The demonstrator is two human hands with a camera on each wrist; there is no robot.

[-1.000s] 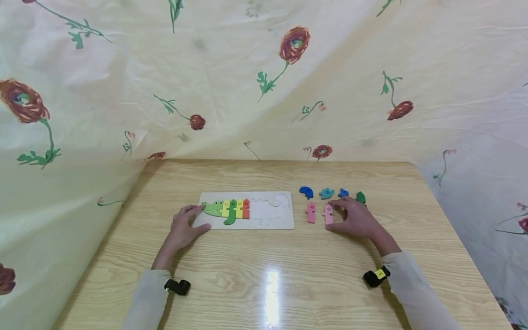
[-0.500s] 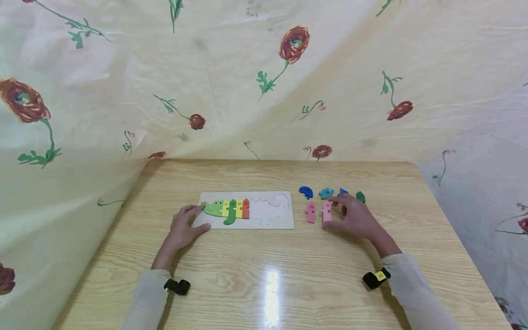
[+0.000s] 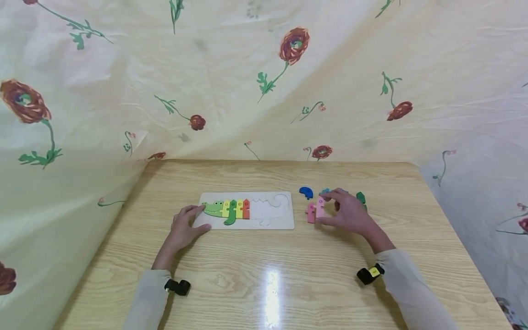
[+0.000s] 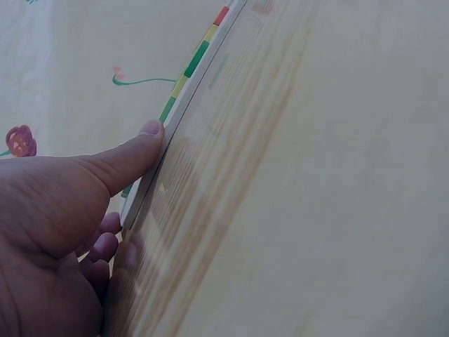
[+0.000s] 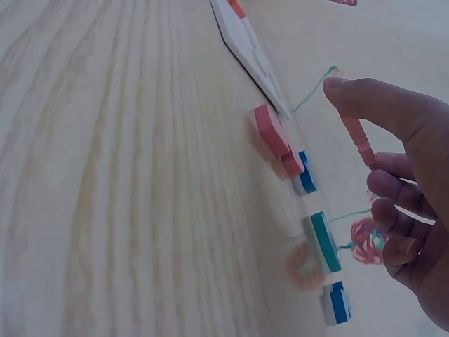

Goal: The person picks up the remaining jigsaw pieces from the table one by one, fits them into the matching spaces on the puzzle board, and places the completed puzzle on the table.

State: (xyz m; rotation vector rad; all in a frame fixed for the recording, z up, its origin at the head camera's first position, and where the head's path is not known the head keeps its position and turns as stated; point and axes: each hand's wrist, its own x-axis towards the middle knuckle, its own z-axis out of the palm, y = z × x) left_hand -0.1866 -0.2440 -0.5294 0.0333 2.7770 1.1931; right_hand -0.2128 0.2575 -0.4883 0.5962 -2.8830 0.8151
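My left hand holds the left end of a white puzzle board, thumb at the near edge and index finger by the crocodile's snout. In the left wrist view, the thumb presses the board's side. The crocodile head and yellow, green and red pieces sit on the board; a tail outline shows at its right. My right hand pinches a light pink puzzle piece between thumb and fingers. It is raised off the table in the right wrist view. A darker pink piece lies just left of it, partly overlapped.
Behind the right hand lie a dark blue piece, a teal piece, a small blue piece and a dark green piece. The wooden table ends at a flowered cloth at the back.
My right hand has lifted the light pink piece and moved it left, from beside the darker pink piece to partly over it. The left hand and board stay put.
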